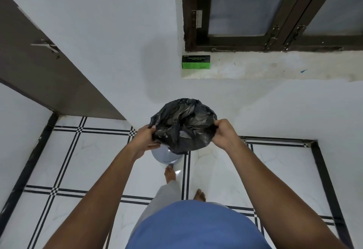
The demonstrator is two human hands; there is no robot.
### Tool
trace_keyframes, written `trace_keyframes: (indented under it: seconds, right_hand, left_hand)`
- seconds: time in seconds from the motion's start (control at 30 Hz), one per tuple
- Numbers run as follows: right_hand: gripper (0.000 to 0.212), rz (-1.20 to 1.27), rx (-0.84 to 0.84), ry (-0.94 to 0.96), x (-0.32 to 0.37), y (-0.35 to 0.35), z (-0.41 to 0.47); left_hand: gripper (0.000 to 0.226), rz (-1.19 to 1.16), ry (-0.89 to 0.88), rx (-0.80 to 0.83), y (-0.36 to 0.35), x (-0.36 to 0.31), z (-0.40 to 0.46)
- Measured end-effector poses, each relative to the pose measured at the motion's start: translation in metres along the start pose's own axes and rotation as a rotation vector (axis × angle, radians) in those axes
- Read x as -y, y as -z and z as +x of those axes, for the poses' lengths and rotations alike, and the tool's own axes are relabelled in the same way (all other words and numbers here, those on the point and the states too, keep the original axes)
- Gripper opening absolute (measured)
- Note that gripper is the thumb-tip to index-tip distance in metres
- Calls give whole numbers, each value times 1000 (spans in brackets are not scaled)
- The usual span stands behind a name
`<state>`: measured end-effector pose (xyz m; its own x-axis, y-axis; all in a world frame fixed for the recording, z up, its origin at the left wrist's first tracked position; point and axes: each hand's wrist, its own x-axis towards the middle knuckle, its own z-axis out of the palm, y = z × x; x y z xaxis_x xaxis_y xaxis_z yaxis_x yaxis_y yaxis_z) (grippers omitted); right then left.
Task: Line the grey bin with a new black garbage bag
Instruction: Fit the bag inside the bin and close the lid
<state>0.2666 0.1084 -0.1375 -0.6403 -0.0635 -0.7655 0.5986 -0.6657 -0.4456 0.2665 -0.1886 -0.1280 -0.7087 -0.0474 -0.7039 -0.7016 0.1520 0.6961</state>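
Over the floor (94, 156), near the white wall under the window (255, 13), the person holds the black garbage bag (183, 125) out in front with both hands. Left hand (146, 141) has fingers curled round the bag's left edge, pinching the film; right hand (224, 132) grips the right edge the same way, knuckles up. Bag is spread between them, crumpled and ballooned, mouth apparently facing down or toward the person, though which edge is the actual opening can't be made out. Grey bin (167, 155) stands on the tiles directly below the bag, mostly hidden by it; only part of the near rim and wall shows. Bag looks to hang above the bin, not seated in it; whether the lowest fold touches the rim can't be told. A bare foot (170, 174) is just beside the bin's near side, the other foot (200, 194) further back. Green box (196, 62) sits on the window ledge, well apart, probably the bag supply. Step in hand, by judgement: opening and spreading the bag ahead of insertion; lining itself not yet done. Next move calls for lowering the bag's closed end into the bin, keeping both grips on the mouth, then stretching the mouth over the rim all round. Risk: thin film, trapped air may keep it from sitting down, so pushing the middle in may be needed before folding the edge over.
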Motion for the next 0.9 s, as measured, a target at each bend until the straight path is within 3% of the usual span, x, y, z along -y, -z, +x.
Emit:
trace_keyframes:
  seconds: [0.2,0.33,0.7,0.8,0.9]
  right_hand:
    - [50,-80,102,19,2,12,7]
    - [50,-121,49,13,-4,13,13]
    - [52,-258,-45,59,-27,12,28]
    - [51,-338,-76,100,-33,12,40]
    - [46,-476,-129,117,-43,10,50]
  left_hand:
    - [31,-88,-6,-29,6,-3,18]
    - [24,-135,-10,-84,9,0,36]
    - [25,-360,40,-11,7,6,36]
    - [37,-299,1,105,10,5,41]
    - [33,-212,-12,50,11,12,52]
